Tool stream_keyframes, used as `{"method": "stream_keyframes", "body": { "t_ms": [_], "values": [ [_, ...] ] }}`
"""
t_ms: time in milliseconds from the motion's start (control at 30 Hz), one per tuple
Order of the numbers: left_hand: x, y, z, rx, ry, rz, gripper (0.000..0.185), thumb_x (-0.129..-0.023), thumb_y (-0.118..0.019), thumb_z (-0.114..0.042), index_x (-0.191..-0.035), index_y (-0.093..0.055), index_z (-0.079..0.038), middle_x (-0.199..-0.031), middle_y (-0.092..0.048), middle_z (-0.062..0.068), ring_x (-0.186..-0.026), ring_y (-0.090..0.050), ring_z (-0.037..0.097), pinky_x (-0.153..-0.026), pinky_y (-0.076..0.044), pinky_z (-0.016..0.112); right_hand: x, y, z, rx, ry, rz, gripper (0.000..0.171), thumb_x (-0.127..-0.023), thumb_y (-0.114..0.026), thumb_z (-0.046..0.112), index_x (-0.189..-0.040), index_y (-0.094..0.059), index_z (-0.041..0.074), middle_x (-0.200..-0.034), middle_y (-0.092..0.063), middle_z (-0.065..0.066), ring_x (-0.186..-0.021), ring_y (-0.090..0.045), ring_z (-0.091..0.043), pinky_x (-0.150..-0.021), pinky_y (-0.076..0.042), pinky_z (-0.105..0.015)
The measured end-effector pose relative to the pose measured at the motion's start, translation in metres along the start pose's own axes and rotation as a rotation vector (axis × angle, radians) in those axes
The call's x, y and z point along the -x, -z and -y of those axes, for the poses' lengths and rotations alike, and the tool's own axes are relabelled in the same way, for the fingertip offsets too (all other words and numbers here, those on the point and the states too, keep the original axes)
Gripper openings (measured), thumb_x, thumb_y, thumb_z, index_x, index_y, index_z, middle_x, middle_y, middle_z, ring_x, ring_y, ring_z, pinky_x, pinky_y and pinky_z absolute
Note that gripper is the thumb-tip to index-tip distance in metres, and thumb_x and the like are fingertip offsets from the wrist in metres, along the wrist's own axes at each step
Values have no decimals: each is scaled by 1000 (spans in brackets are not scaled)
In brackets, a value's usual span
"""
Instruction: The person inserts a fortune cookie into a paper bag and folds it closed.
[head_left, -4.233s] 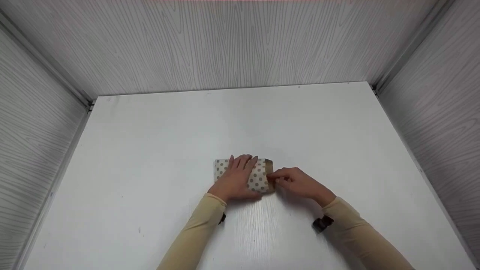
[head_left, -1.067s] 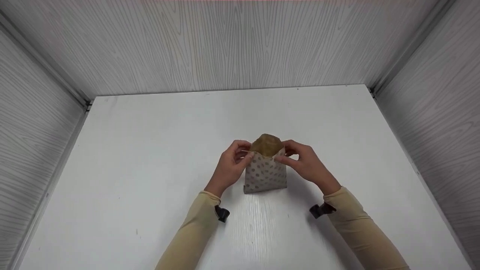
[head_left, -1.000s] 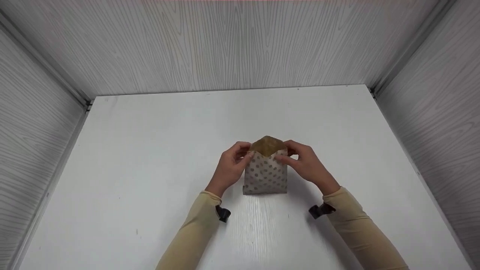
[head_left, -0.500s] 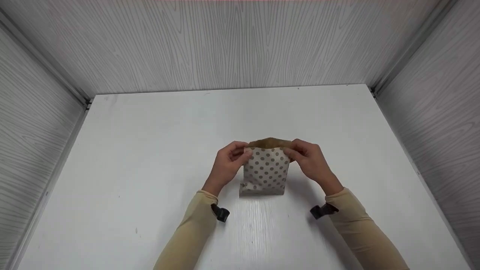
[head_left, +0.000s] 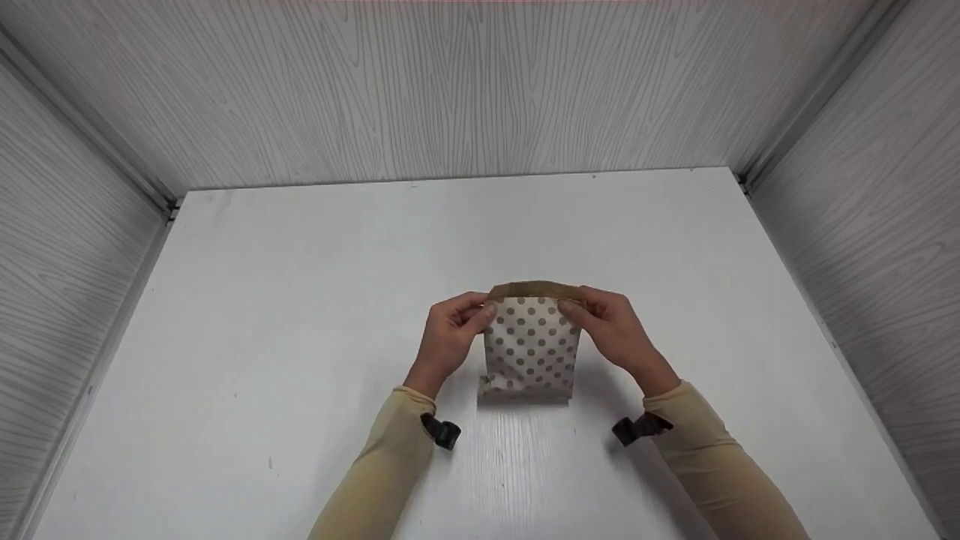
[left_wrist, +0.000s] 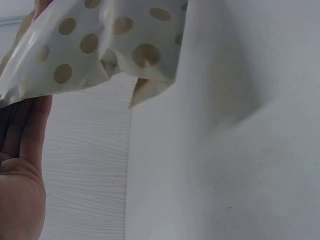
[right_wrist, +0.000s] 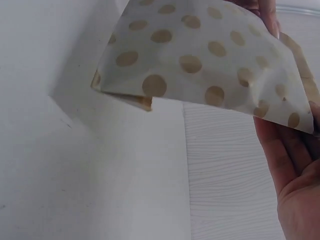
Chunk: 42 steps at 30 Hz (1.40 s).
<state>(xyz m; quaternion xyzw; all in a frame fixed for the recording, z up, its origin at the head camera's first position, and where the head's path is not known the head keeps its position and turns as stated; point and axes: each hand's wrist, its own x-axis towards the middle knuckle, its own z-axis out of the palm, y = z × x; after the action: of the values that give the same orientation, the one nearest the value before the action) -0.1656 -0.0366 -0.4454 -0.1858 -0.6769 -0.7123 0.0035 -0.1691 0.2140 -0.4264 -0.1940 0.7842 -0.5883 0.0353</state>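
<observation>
A small white paper bag with brown polka dots (head_left: 531, 349) is held upright just above the white table (head_left: 300, 315), its brown inside showing along the top edge. My left hand (head_left: 454, 330) pinches the bag's top left corner and my right hand (head_left: 606, 324) pinches its top right corner. The left wrist view shows the dotted bag (left_wrist: 95, 45) above my left palm (left_wrist: 20, 170). In the right wrist view the bag (right_wrist: 200, 65) hangs over the table with my right palm (right_wrist: 295, 170) beside it.
Grey wood-grain walls (head_left: 465, 90) enclose the table on the left, back and right. Black wrist straps (head_left: 442, 433) sit on both beige sleeves.
The bag lay flat under both hands four seconds ago. It then stood up with its mouth spread open; now the mouth is flattened nearly closed and the bag is slightly nearer to me.
</observation>
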Motion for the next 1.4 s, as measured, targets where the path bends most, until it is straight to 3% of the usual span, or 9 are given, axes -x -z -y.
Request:
{"method": "stream_keyframes", "body": {
  "t_ms": [167,333,500,700,900,1133,1400],
  "values": [
    [-1,1,1,42,-12,-1,18,-94,-57,9,-109,-64,17,-90,-70,21,-78,-67,14,-69,-58,28,1,2,4,-21,-3,26,19,-100,-54,4,-100,-70,-8,-76,-61,-8,-70,-53,-15,-67,-48,-27],
    [-6,2,18,57,19,-3,16,-94,-59,6,-108,-64,13,-94,-71,17,-78,-65,16,-69,-57,27,2,4,2,-46,-8,43,23,-101,-51,3,-111,-67,-11,-90,-68,-11,-85,-63,-17,-79,-55,-31],
    [-5,3,24,42,21,-14,21,-95,-62,-1,-113,-66,9,-92,-73,14,-78,-67,15,-70,-58,30,0,5,-13,-74,31,46,26,-101,-50,-1,-121,-64,-9,-102,-68,-15,-86,-63,-18,-76,-55,-29],
    [-3,5,27,125,-26,-25,21,-94,-63,-1,-112,-68,9,-96,-72,15,-81,-69,22,-68,-59,34,0,4,-27,-165,87,56,31,-100,-51,-2,-129,-62,-4,-120,-65,-18,-97,-66,-25,-78,-57,-35],
    [-2,6,28,156,-34,-29,19,-94,-63,0,-110,-70,6,-99,-72,14,-83,-69,24,-69,-60,37,-1,5,-30,-186,123,73,29,-100,-52,0,-125,-65,-2,-119,-66,-17,-96,-67,-28,-78,-58,-37],
    [-1,4,29,168,-34,-41,16,-92,-60,5,-101,-73,5,-86,-70,15,-72,-66,22,-68,-59,39,0,8,-34,-214,139,102,30,-97,-46,-10,-118,-68,-6,-118,-67,-17,-100,-66,-29,-80,-57,-38],
    [-1,1,28,94,-99,-8,19,-96,-58,-7,-101,-72,4,-89,-71,15,-75,-68,23,-68,-60,39,0,12,-35,-215,146,93,30,-91,-43,-11,-99,-73,-9,-104,-70,-20,-102,-66,-30,-86,-54,-36]
  ]
}}
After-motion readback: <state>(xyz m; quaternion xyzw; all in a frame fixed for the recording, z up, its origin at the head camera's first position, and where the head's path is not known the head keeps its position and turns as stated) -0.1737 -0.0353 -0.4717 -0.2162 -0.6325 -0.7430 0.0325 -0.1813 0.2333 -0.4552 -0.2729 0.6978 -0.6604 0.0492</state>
